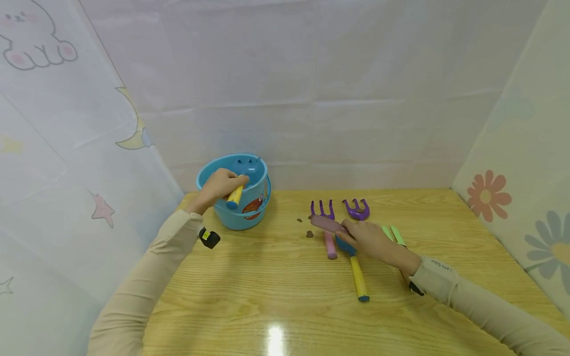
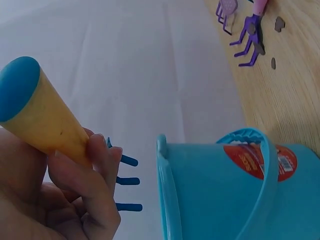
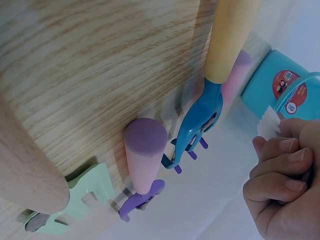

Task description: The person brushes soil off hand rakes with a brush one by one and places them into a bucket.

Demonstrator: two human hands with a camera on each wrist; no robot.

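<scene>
Grips a yellow-handled rake point(image 1: 234, 197) in the left hand point(image 1: 220, 184), left of centre in the frame, slanting up and right, with blue prongs point(image 2: 129, 181) at the mouth of a blue bucket point(image 1: 231, 218). Cannot see to the bottom. Holds a pinkish pad point(image 1: 327, 223) in the right hand point(image 1: 367, 239), right of centre, over a pink-handled fork point(image 1: 330, 245).

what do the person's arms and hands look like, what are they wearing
The left hand and right hand are bare. The long sleeves are beige and wrinkled; the right cuff bears dark lettering too small to read. A small black block with a yellow mark sits by the left cuff, and a black piece shows under the right cuff.
</scene>
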